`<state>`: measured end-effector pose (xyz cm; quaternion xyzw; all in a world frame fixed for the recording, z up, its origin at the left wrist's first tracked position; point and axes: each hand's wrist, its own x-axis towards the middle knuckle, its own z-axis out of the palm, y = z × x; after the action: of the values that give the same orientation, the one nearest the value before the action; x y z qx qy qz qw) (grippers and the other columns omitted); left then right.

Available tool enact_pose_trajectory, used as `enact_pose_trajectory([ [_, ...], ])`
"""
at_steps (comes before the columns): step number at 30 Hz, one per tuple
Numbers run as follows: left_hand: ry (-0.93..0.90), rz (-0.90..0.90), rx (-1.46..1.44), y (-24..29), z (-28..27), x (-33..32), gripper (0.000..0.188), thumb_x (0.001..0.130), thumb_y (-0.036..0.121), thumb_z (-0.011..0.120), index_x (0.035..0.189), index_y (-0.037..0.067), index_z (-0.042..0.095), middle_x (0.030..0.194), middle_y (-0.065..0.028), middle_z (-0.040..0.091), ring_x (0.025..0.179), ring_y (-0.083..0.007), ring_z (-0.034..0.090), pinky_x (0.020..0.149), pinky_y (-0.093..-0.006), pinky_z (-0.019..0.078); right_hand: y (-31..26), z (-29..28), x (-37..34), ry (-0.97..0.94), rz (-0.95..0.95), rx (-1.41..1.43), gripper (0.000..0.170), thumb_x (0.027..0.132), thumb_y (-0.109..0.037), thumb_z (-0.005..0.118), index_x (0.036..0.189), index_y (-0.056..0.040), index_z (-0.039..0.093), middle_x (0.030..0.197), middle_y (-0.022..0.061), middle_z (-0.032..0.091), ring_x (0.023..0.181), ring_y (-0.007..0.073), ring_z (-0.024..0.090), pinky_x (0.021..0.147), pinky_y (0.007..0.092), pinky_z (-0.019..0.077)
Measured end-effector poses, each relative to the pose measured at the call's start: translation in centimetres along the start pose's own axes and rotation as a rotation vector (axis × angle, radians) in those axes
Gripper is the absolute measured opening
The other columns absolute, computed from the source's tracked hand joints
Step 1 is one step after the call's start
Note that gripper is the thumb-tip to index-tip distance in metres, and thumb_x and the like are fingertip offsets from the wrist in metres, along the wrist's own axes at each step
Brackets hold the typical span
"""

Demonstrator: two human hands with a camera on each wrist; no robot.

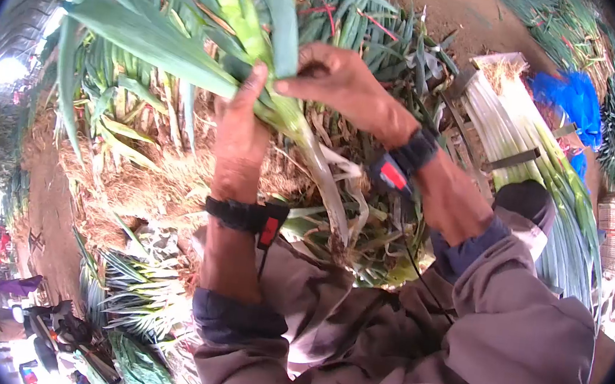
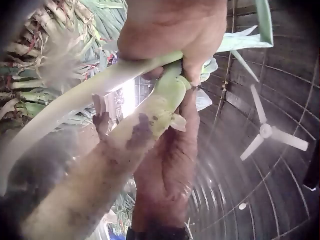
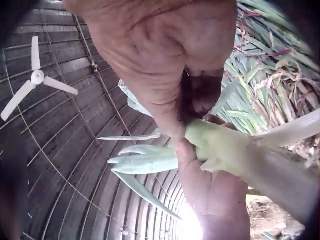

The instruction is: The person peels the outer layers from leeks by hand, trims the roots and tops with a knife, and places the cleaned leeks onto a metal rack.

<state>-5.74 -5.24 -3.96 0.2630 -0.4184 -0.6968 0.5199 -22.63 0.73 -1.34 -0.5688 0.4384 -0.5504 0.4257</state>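
A large green onion [image 1: 317, 167] slants across the head view, its roots low near the lap and its broad green leaves [image 1: 150, 44] spreading to the upper left. My left hand [image 1: 243, 129] grips it where the leaves part from the stalk, thumb along the top. Close beside, my right hand [image 1: 352, 88] pinches at the same spot with thumb and fingers. A pale outer layer [image 2: 60, 112] stands away from the soil-stained stalk [image 2: 100, 160] in the left wrist view. In the right wrist view the stalk [image 3: 250, 155] passes between both hands, whose palms hide part of the leaf base.
Piled green onions with matted roots [image 1: 129, 181] lie beyond the hands. At the right, a bundle of cleaned white stalks [image 1: 509, 123] rests beside blue plastic [image 1: 575, 108]. More leaves [image 1: 140, 287] lie at lower left. A ceiling fan [image 2: 266, 131] hangs overhead.
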Motion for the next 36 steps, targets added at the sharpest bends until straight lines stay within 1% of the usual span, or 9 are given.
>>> enact_pose_trajectory([
  [11,0.151,0.017,0.111,-2.5,0.6,1.7,0.033,0.086,0.003,0.07,0.116,-0.005,0.062,0.099,-0.0112,0.068,0.079,-0.0202,0.067,0.07,-0.032,0.0561,4.6,1.6,-1.0,0.289,-0.257,-0.235,0.027,0.081,-0.018,0.076,0.092,0.0021,0.062,0.078,0.0141,0.062,0.072,0.0195,0.061,0.068,0.0351,0.0498],
  [15,0.431,-0.005,0.178,-0.9,-2.1,3.1,0.036,0.083,0.008,0.076,0.112,-0.006,0.062,0.097,-0.013,0.067,0.078,-0.0251,0.066,0.067,-0.0365,0.0563,1.9,3.5,-5.3,0.1,-0.144,-0.285,0.03,0.087,-0.018,0.071,0.1,0.0058,0.059,0.081,0.0179,0.061,0.065,0.0229,0.06,0.061,0.0368,0.0495],
  [19,0.321,0.055,0.071,1.0,-7.6,4.0,0.032,0.083,0.011,0.078,0.11,0.005,0.063,0.096,-0.0063,0.065,0.077,-0.0203,0.063,0.06,-0.0355,0.0522,6.2,-1.7,-10.4,-0.107,0.314,-0.131,0.037,0.093,-0.02,0.064,0.12,0.0041,0.057,0.092,0.0171,0.066,0.073,0.0213,0.064,0.064,0.0383,0.0525],
  [21,0.311,0.165,0.014,1.5,-7.9,3.6,0.033,0.082,0.011,0.078,0.111,0.006,0.064,0.098,-0.0039,0.065,0.079,-0.0182,0.062,0.06,-0.0351,0.0508,12.1,-4.8,-13.8,-0.304,0.644,-0.609,0.046,0.092,-0.024,0.066,0.129,0.0024,0.055,0.097,0.0195,0.067,0.08,0.0259,0.065,0.071,0.0401,0.0537],
  [24,0.34,0.189,0.119,2.5,-5.9,2.2,0.035,0.081,0.01,0.079,0.112,0.007,0.065,0.1,-0.0032,0.066,0.081,-0.0175,0.061,0.063,-0.0352,0.0497,20.9,-8.0,-20.0,-0.671,0.421,-1.127,0.04,0.092,-0.03,0.067,0.113,0.0029,0.06,0.09,0.0173,0.064,0.077,0.0329,0.062,0.073,0.0436,0.0508],
  [26,0.337,0.201,0.19,1.7,-5.9,2.1,0.04,0.078,0.01,0.081,0.115,0.005,0.065,0.1,-0.0041,0.067,0.086,-0.0186,0.061,0.073,-0.0344,0.0494,15.6,-6.1,-17.2,-0.213,0.543,-0.853,0.041,0.092,-0.035,0.065,0.108,0.0018,0.06,0.092,0.0181,0.064,0.083,0.038,0.062,0.079,0.0447,0.0502],
  [28,0.339,0.18,0.214,1.1,-3.9,1.7,0.038,0.08,0.011,0.08,0.114,0.005,0.065,0.102,-0.0045,0.067,0.088,-0.0183,0.062,0.074,-0.0345,0.0499,11.6,-3.5,-11.7,0.119,0.095,-0.567,0.042,0.091,-0.035,0.065,0.113,0.0007,0.06,0.102,0.0194,0.064,0.092,0.0368,0.064,0.083,0.044,0.0509],
  [33,0.208,0.112,0.133,-1.8,-1.8,2.8,0.047,0.085,0.013,0.077,0.127,0.003,0.059,0.116,-0.0059,0.065,0.102,-0.0194,0.06,0.088,-0.0347,0.0482,4.9,1.3,-2.2,0.05,-0.31,-0.732,0.06,0.087,-0.024,0.071,0.139,-0.0084,0.047,0.129,0.0187,0.057,0.115,0.0357,0.058,0.095,0.0396,0.0507],
  [36,0.024,-0.068,0.301,-1.4,-1.5,1.7,0.052,0.095,0.025,0.062,0.14,0.008,0.043,0.133,-0.0086,0.051,0.115,-0.0206,0.054,0.093,-0.0377,0.0476,7.7,1.5,-0.3,0.196,-0.124,-0.489,0.056,0.086,-0.019,0.069,0.137,-0.0066,0.049,0.126,0.0213,0.058,0.114,0.0365,0.059,0.097,0.04,0.0492],
])
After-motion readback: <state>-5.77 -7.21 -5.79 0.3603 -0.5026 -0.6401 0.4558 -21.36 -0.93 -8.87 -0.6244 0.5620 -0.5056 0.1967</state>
